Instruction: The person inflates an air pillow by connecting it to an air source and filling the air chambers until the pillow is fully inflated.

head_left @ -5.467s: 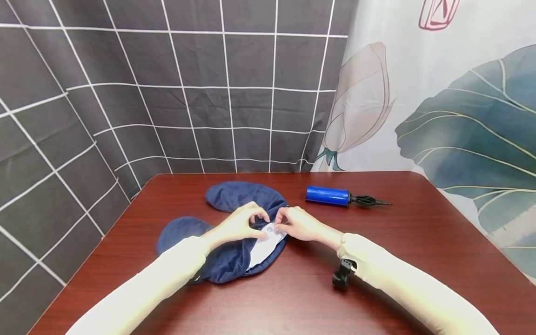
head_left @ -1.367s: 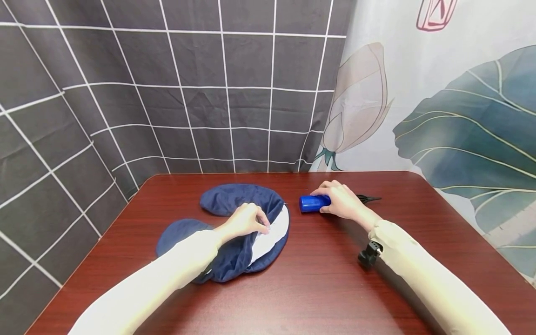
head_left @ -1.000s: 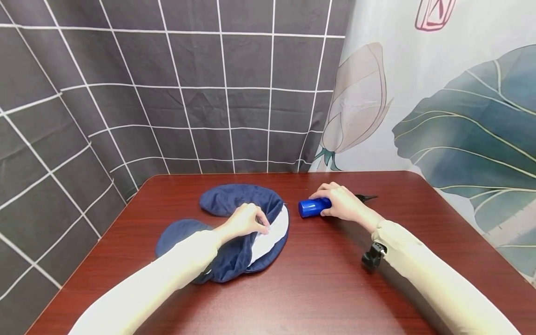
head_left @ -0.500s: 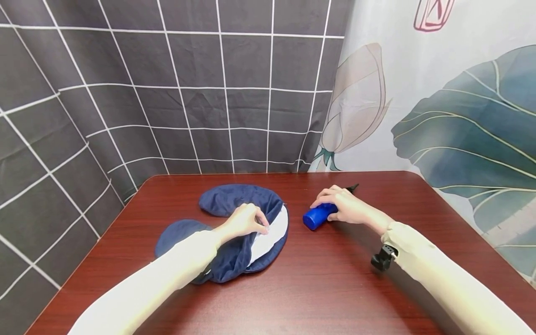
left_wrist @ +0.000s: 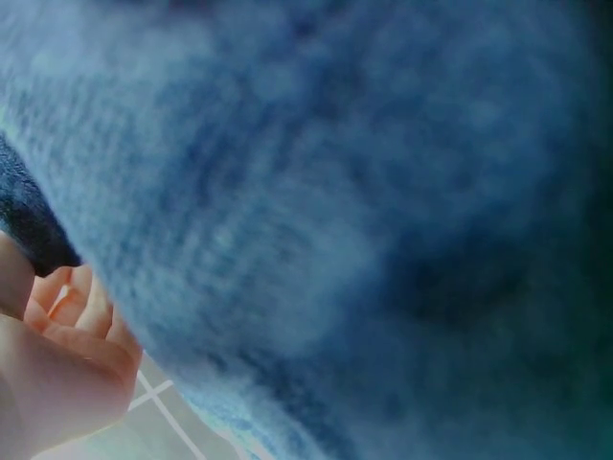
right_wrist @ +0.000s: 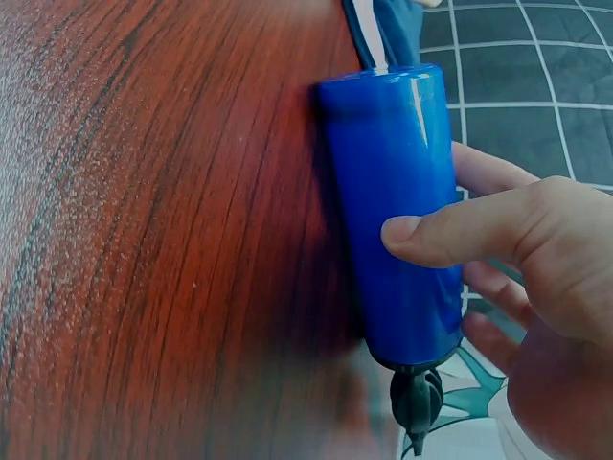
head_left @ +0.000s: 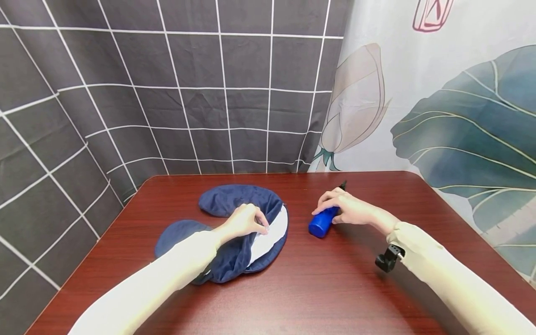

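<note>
A navy plush U-shaped neck pillow [head_left: 234, 197] lies on the table with its cover parted, showing a white inner part [head_left: 268, 239]. Over that opening my left hand [head_left: 243, 222] pinches the white part with thumb and fingers; its exact grip point is hidden. In the left wrist view, blurred blue plush fabric [left_wrist: 287, 192] hides most of this hand. My right hand [head_left: 345, 208] grips a blue hand pump [right_wrist: 393, 192] round its barrel, thumb on one side and fingers on the other. The pump's black nozzle [right_wrist: 417, 402] points toward the back of the table.
The reddish-brown wooden table [head_left: 314, 288] carries both things. A dark gridded curtain [head_left: 247, 107] hangs behind its far edge, and a pale floral curtain [head_left: 418, 93] hangs at the right. A small black camera [head_left: 389, 257] sits on my right wrist.
My right hand has left the pillow and taken hold of the pump. It has swung the pump's nozzle from pointing right to pointing backward. My left hand has stayed on the pillow.
</note>
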{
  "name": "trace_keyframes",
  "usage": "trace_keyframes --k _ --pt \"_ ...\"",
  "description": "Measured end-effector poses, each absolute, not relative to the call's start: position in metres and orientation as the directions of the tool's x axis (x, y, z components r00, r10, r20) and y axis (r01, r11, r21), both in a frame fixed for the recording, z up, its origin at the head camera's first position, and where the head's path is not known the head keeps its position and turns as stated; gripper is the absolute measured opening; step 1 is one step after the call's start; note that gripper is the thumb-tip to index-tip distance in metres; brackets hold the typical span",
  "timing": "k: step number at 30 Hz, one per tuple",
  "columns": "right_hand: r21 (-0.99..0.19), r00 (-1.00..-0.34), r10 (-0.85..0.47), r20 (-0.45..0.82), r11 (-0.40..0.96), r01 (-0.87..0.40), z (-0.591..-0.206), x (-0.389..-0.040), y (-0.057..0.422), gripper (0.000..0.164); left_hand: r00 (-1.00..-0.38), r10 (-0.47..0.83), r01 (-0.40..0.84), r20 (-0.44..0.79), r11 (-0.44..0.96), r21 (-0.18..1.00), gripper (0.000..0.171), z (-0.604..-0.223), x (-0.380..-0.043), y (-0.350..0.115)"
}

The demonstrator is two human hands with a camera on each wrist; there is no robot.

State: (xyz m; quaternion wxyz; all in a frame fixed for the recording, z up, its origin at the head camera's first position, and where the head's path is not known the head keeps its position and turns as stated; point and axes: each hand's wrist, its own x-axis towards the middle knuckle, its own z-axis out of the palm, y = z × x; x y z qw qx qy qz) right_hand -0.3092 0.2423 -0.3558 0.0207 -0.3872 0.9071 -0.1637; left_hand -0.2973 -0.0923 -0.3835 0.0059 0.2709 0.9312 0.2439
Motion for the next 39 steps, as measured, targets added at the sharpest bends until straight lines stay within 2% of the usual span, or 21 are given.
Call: trace_keyframes --k 4,9,13,17,19,23,28,33,39 --pt "-0.309 -0.709 -0.701 0.075 0.660 -0.685 -0.356 -0.309 0.245 0.050 -0.853 0.507 0.503 0.124 0.735 0.455 0.012 -0.384 -0.298 -0.092" --pt "-0.373 -0.711 -0.700 0.071 0.642 -0.670 -0.357 -0.313 0.247 0.049 -0.851 0.509 0.506 0.126 0.734 0.453 0.013 -0.384 -0.298 -0.093" --pt "-0.380 -0.721 -0.674 0.159 0.632 -0.675 -0.363 -0.315 0.245 0.040 -0.851 0.509 0.506 0.128 0.731 0.458 0.013 -0.384 -0.298 -0.093" --pt "-0.358 -0.777 -0.565 0.279 0.690 -0.630 -0.369 -0.311 0.238 0.030 -0.849 0.512 0.508 0.128 0.726 0.463 0.013 -0.385 -0.297 -0.093" --pt "-0.368 -0.825 -0.472 0.311 0.741 -0.562 -0.371 -0.308 0.235 0.035 -0.847 0.515 0.510 0.129 0.724 0.464 0.013 -0.385 -0.298 -0.093" --pt "-0.409 -0.911 -0.280 0.304 0.825 -0.390 -0.372 -0.301 0.230 0.056 -0.847 0.515 0.512 0.133 0.722 0.464 0.013 -0.386 -0.298 -0.094" --pt "-0.428 -0.963 -0.138 0.231 0.875 -0.228 -0.376 -0.297 0.229 0.074 -0.850 0.511 0.506 0.128 0.726 0.466 0.012 -0.385 -0.299 -0.093" --pt "-0.415 -0.969 -0.127 0.214 0.886 -0.208 -0.381 -0.296 0.231 0.072 -0.852 0.510 0.502 0.120 0.729 0.466 0.012 -0.384 -0.298 -0.093" --pt "-0.432 -0.960 -0.203 0.191 0.861 -0.268 -0.376 -0.297 0.236 0.071 -0.853 0.507 0.502 0.123 0.732 0.462 0.013 -0.386 -0.300 -0.093"
